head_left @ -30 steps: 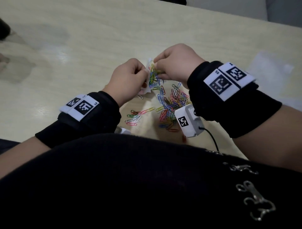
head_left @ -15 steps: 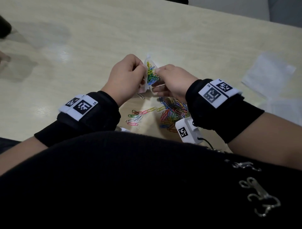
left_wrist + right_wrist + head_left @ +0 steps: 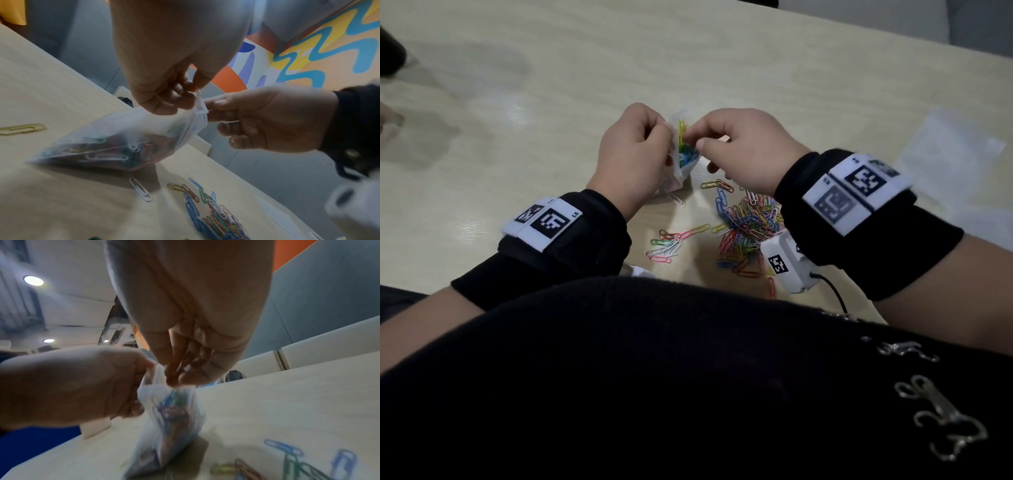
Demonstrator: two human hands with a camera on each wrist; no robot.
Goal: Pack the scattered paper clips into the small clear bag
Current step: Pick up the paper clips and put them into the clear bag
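Since a second ago, both hands have shifted: the left hand still pinches one side of the bag mouth, the right hand pinches the other (clips inside, colours blurred). At frame centre the bag's bottom touches the worktop; loose clips lie lower right.

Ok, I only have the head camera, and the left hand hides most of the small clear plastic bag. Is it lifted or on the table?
Observer: In the left wrist view the small clear plastic bag is tilted, its lower corner apparently resting on the pale wooden table.
Operator: Who holds its mouth?
Observer: Both: the left hand pinches one rim edge, the right hand the opposite.
Operator: Strays I can't see?
Observer: One gold paper clip lies alone past the bag's lower corner.
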